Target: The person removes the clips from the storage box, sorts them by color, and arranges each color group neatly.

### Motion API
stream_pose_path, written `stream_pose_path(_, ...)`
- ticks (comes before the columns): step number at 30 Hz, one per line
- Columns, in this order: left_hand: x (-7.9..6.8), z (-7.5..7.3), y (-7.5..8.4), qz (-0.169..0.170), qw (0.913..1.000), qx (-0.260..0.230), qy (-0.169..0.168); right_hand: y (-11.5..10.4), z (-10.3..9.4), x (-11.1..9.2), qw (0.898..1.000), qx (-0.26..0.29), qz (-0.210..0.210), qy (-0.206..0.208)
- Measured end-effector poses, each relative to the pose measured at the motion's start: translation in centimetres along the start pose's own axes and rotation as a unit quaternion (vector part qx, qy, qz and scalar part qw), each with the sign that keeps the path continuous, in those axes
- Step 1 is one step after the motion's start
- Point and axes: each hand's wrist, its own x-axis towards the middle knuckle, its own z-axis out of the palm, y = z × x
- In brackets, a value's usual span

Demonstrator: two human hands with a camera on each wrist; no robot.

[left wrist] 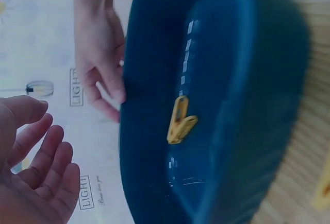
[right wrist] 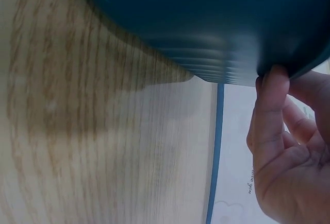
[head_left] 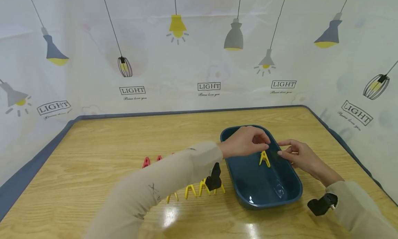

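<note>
A yellow clothespin [head_left: 264, 159] lies inside a dark blue plastic basin [head_left: 255, 183]. Over the far part of the basin is my left hand [head_left: 247, 140], its fingers loosely bent. In the left wrist view nothing sits between the thumb and fingers of that hand [left wrist: 38, 167], and the clothespin [left wrist: 180, 123] is down in the basin, apart from it. My right hand [head_left: 300, 158] pinches the basin's right rim, thumb on the inner side. From the right wrist view its fingers [right wrist: 271, 113] press against the outer wall just under the rim.
Left of the basin, several yellow clothespins [head_left: 190, 191] lie in a row on the wooden table [head_left: 102, 152]. Red clothespins [head_left: 146, 162] lie farther back, partly hidden by my left sleeve [head_left: 168, 177]. A lamp-printed curtain [head_left: 168, 66] encloses the table's back and sides.
</note>
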Motion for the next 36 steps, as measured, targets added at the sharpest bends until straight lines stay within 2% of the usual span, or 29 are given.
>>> stream_pose_path(5,1.9,0.3,-0.2,-0.014,0.9995,-0.018,0.021,0.2,0.0,0.0,1.0,0.001,-0.001,0.002)
stream_pose_path(12,4.0,1.6,-1.4,-0.023,0.9971,-0.043,0.058,0.4,0.0,0.1,1.0,0.001,0.003,0.0)
stream_pose_path(22,5.2,3.2,-3.8,-0.064,0.9902,-0.088,0.087,0.4,-0.1,0.0,1.0,0.007,-0.005,-0.001)
stream_pose_path(29,5.9,4.7,-4.1,-0.088,0.9873,-0.101,0.084,0.5,-0.2,-0.1,1.0,0.011,-0.005,0.001)
stream_pose_path(36,6.2,6.2,-4.8,-0.139,0.9858,-0.079,0.053,0.5,-0.2,-0.1,1.0,0.015,-0.008,0.001)
